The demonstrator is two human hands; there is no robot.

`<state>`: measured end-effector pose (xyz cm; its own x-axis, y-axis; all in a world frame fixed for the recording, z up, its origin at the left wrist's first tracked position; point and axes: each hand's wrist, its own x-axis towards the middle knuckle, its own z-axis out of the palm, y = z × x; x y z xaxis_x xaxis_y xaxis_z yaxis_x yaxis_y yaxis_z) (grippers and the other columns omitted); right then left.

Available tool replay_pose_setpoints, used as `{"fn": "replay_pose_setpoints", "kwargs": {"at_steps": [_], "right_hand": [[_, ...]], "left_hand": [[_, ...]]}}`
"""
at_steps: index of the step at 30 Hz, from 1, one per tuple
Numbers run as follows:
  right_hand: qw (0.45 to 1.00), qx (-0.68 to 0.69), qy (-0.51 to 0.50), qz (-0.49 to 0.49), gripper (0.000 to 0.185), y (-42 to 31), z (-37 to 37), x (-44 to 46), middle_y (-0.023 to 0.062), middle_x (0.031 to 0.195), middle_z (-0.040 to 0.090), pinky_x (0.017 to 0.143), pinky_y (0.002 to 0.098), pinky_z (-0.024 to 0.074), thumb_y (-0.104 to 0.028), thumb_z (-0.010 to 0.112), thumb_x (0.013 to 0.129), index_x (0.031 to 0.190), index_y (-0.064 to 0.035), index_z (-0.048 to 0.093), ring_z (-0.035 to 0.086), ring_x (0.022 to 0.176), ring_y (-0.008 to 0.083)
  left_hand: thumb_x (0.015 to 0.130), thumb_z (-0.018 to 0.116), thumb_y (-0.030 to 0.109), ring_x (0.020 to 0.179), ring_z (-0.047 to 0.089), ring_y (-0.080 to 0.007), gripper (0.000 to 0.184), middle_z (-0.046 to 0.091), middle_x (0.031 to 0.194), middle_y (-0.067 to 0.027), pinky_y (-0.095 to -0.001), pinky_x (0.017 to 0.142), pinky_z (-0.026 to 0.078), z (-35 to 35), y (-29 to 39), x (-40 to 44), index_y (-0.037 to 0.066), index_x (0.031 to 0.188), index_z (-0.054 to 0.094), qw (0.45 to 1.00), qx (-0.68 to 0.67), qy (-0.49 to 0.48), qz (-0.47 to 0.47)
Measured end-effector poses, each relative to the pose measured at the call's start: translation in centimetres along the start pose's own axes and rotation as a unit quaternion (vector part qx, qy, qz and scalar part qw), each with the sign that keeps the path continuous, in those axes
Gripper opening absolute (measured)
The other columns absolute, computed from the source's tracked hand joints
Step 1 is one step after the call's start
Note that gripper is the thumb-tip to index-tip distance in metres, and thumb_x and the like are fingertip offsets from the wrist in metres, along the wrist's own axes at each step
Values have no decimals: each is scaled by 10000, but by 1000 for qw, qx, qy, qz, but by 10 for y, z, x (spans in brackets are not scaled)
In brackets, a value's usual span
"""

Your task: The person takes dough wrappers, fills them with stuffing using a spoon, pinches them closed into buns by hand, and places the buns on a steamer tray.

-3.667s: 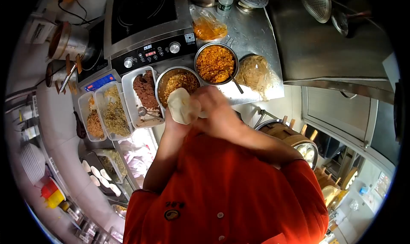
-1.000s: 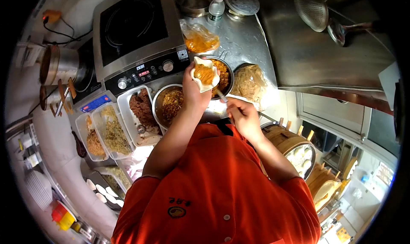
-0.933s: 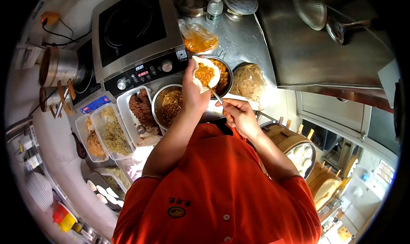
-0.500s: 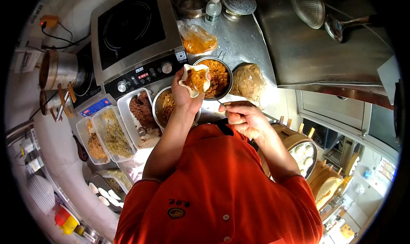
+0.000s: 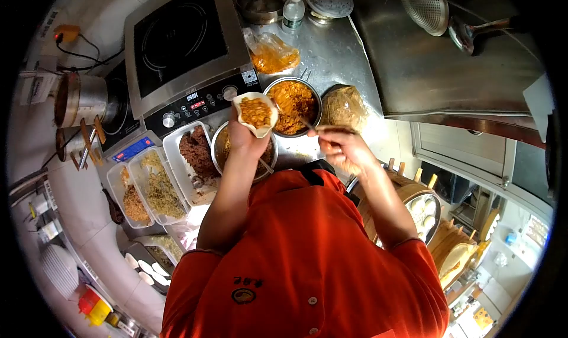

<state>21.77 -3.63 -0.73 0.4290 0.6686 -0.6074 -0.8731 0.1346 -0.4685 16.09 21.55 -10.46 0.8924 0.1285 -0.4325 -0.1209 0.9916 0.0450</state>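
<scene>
My left hand cups a round dough wrapper with frilled edges, and a heap of orange filling sits inside it. Pinched in the fingers of my right hand is a thin metal utensil. Its far end reaches into the orange filling of a steel bowl, so I cannot see its tip. Partly behind my left wrist stands another steel bowl of brownish filling, with a spoon handle sticking out.
Plastic tubs of fillings stand at the left, below an induction cooker. Behind the bowl are a bag of orange food and a water bottle. A tied bag sits right; bamboo steamers stand by my right arm.
My left hand has moved slightly left with the wrapper, whose opening now faces up more, showing the filling. The utensil's end has gone into the orange filling in the bowl.
</scene>
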Motion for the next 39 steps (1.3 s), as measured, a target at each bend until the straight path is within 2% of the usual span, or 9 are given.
{"fn": "replay_pose_setpoints", "kwargs": {"at_steps": [2, 4, 11, 21, 24, 26, 29, 34, 39], "right_hand": [[941, -292, 162, -55, 222, 5, -17, 21, 116, 742, 654, 484, 317, 487, -36, 506, 1001, 1068, 49, 701, 558, 538, 151], [672, -690, 204, -173, 248, 25, -30, 35, 240, 816, 710, 627, 445, 574, -68, 497, 992, 1018, 52, 712, 707, 681, 328], [534, -833, 113, -91, 355, 67, -55, 62, 310, 937, 688, 784, 495, 586, -35, 502, 880, 1189, 32, 664, 705, 839, 406], [604, -790, 88, -60, 245, 47, -68, 61, 265, 876, 693, 726, 445, 581, -88, 609, 863, 1036, 58, 702, 701, 849, 397], [711, -691, 105, -77, 215, 44, -87, 64, 170, 787, 693, 613, 383, 567, -104, 579, 918, 989, 36, 726, 692, 682, 292], [913, -364, 131, 129, 207, 31, -82, 58, 57, 742, 635, 488, 273, 443, -135, 602, 963, 1021, 15, 732, 560, 565, 125], [956, -250, 134, 76, 196, 19, -60, 34, -1, 717, 571, 475, 219, 343, -110, 601, 975, 1072, -7, 737, 434, 557, 41], [861, -438, 181, -184, 248, 17, 1, -3, 7, 692, 567, 542, 261, 439, -39, 568, 976, 1177, 8, 705, 507, 583, 74], [597, -670, 208, -390, 248, 37, 18, 2, 200, 801, 598, 603, 377, 531, -17, 606, 948, 1174, 51, 683, 639, 663, 343]], "left_hand": [[1068, 375, 317, 1106, 663, -270, 365, 684, 1177, -76, -448, 987, 526, -23, 19, -1, 81, 1197, 621, 988, 109, 96, 43], [1082, 339, 306, 1116, 657, -240, 389, 687, 1169, -67, -408, 1001, 519, -27, 29, -15, 65, 1190, 625, 985, 143, 82, 48], [1028, 321, 247, 1130, 659, -326, 440, 687, 1221, -149, -479, 1021, 516, -30, 39, -45, 0, 1234, 621, 985, 95, 143, 34], [1022, 318, 297, 1133, 653, -359, 483, 688, 1207, -181, -508, 1029, 506, -45, 33, -50, -17, 1233, 620, 995, 38, 90, 13], [1026, 318, 306, 1128, 655, -357, 488, 686, 1211, -185, -508, 1025, 508, -43, 31, -48, -16, 1244, 613, 997, 42, 71, 13], [1032, 317, 313, 1141, 650, -350, 487, 688, 1211, -173, -501, 1033, 503, -42, 31, -45, -6, 1249, 612, 997, 39, 61, 6], [1037, 321, 322, 1160, 640, -338, 480, 682, 1226, -153, -492, 1046, 495, -35, 25, -40, 11, 1252, 616, 996, 51, 77, 19], [1054, 349, 338, 1169, 635, -298, 438, 675, 1239, -118, -472, 1037, 502, -28, -7, -3, 53, 1243, 623, 997, 56, -22, -41], [1033, 434, 264, 1165, 621, -317, 352, 671, 1224, -141, -491, 1059, 474, 2, -38, 21, 36, 1204, 639, 997, 2, -32, -66]]}}
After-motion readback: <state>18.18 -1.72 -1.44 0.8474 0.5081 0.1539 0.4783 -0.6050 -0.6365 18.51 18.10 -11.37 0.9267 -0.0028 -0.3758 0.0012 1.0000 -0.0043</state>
